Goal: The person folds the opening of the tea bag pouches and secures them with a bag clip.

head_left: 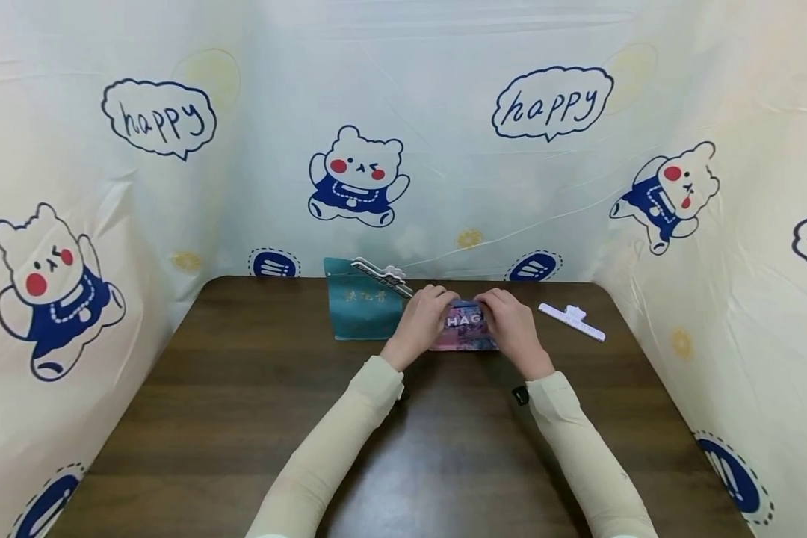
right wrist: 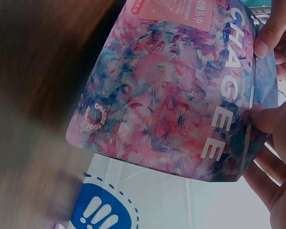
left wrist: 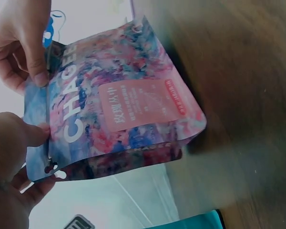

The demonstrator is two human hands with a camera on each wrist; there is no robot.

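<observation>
A pink and blue patterned pouch (head_left: 466, 338) lettered CHAGEE stands upright on the table, with a pink label (left wrist: 140, 102) on its front. My left hand (head_left: 424, 320) pinches its top edge near the left corner, thumb in front and fingers behind. On the other side of the top edge, my right hand (head_left: 513, 326) pinches the pouch likewise. In the left wrist view, both thumbs lie along the seal line below the top strip. The pouch's back is hidden.
Left of my hands stands a teal pouch (head_left: 356, 306), a white and black sealing clip (head_left: 382, 276) slanting across its top. A white sealing clip (head_left: 571, 321) lies on the brown table (head_left: 242, 418) to the right. Printed curtains (head_left: 444, 194) surround the table's back and sides.
</observation>
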